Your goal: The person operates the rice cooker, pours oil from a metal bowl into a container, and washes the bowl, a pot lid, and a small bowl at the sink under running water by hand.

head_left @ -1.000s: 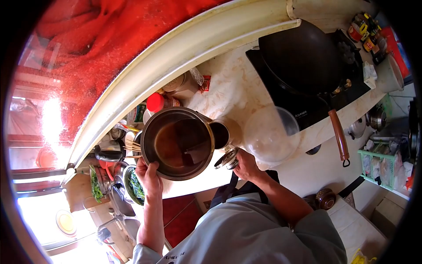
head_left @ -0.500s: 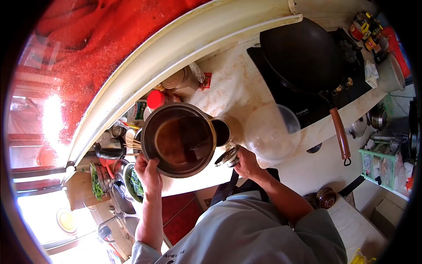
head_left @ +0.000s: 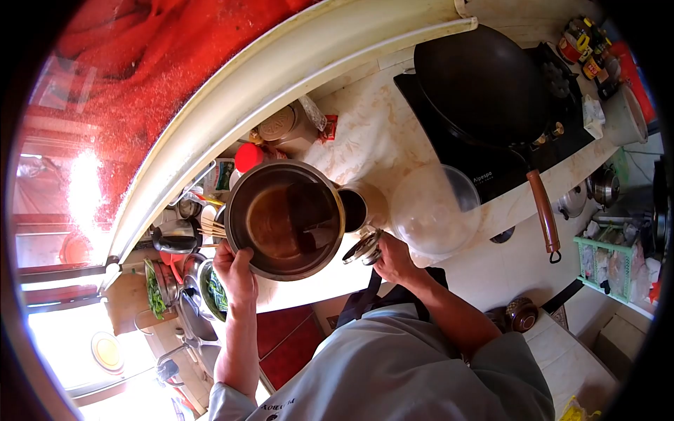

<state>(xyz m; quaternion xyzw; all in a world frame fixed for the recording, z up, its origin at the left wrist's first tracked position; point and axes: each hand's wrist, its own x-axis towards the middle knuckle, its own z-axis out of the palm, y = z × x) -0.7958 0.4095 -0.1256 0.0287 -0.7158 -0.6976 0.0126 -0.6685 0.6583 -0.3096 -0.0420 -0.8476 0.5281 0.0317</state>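
Observation:
My left hand (head_left: pixel 236 274) grips the near-left rim of a large round pot (head_left: pixel 239 228), thumb over its edge. Brown liquid (head_left: pixel 270 217) lies inside, with a dark patch on its right side. The pot's right rim is right against the mouth of a tan jar (head_left: pixel 378 203), whose opening is dark; I cannot tell whether liquid is passing between them. Close to that jar, my right hand (head_left: pixel 397 259) has its fingers closed on a small round metal-rimmed lid (head_left: pixel 361 249), held tilted.
A translucent plastic bowl (head_left: pixel 432 214) sits right of the jar. Beyond it, a black wok (head_left: pixel 481 84) with a wooden handle (head_left: pixel 542 210) rests on the stove (head_left: pixel 456 158). A red-capped container (head_left: pixel 248 158), a bowl of greens (head_left: pixel 214 291) and a kettle (head_left: pixel 175 237) crowd the left.
The dark patch on the liquid has changed shape and spread a little to the left. Both hands, the pot and the lid stay nearly where they were.

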